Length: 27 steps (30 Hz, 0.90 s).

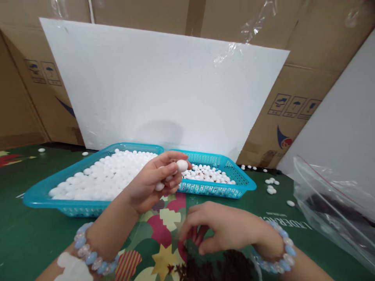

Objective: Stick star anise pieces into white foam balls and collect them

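While left hand (152,181) raised, pinching white bead (182,165), right hand (218,228) low, fingertips curled over dark pieces (211,269).

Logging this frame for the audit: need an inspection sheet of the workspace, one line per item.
Surface: green printed table cover, patterned in the middle.
Job's things: white bead at the left fingertips, more beads in that palm; pile of dark small pieces under the right hand.
Clutter: two turquoise baskets, the left basket heaped with white beads, the right basket thinly filled; loose beads on the cover; clear plastic bag with dark contents.
Grips: left hand shut on beads; right hand pinching over the dark pile.
Cables: nothing seen.
Surroundings: white foam board, cardboard boxes behind.
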### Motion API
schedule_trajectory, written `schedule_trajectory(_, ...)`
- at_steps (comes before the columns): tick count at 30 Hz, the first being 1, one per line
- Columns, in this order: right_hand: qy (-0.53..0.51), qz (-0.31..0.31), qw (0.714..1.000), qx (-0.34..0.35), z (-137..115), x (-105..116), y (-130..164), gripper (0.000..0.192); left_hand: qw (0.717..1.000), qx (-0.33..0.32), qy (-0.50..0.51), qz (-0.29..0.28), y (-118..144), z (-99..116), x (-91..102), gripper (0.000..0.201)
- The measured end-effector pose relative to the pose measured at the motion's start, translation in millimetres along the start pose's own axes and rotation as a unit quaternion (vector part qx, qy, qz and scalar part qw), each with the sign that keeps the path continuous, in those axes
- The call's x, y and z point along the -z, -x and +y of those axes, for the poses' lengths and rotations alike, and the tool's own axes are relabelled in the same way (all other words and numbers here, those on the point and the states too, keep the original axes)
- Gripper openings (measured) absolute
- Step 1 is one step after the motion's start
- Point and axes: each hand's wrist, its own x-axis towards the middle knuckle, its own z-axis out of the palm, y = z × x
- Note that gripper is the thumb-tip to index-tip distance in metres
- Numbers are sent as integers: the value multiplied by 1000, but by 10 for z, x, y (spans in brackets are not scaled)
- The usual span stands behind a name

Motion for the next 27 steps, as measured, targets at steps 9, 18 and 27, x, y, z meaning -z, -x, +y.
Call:
schedule_trajectory(9, -121, 120, 980, 101, -70, 64, 237, 28, 998, 10, -64, 0, -24, -42, -20, 23)
schedule_trajectory(18, -388, 293, 872, 54, 8, 113, 202, 21, 994, 4, -99, 43, -23, -27, -30, 14)
schedule_trajectory(27, -416, 243, 876, 6, 139, 72, 70, 24, 984, 8, -175, 30, 7, 61, -19, 19)
